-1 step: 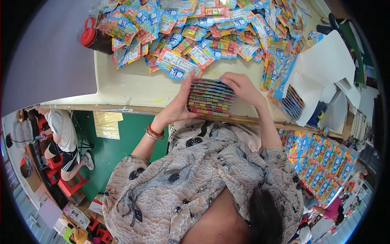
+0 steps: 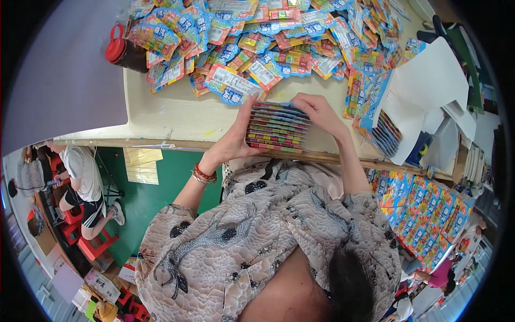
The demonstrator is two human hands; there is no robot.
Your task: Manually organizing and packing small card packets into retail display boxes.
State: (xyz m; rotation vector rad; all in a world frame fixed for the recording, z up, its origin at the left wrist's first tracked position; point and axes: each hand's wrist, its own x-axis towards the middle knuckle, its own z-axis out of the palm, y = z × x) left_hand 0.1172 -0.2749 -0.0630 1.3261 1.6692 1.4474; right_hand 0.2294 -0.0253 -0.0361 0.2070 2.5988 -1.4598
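Near the table's front edge, a stack of colourful blister packs (image 2: 276,129) stands on edge, their rows of bright little pieces showing. My left hand (image 2: 236,134) is wrapped round the stack's left end, thumb along the far side and fingers under the near side. At the far right corner, my right hand (image 2: 319,114) has its fingers bent over the top packs; the fingertips are partly hidden. Just beyond the stack lies a loose blister pack (image 2: 230,86) with a blue scalloped edge, at the front of a large heap of similar packs (image 2: 289,59).
To the right, an open white carton (image 2: 429,75) holds more packs standing in a row (image 2: 387,134). A dark bottle with a red lid (image 2: 126,53) stands at the far left. Filled printed boxes (image 2: 421,214) are stacked below the table at right. A seated person (image 2: 83,182) is at left.
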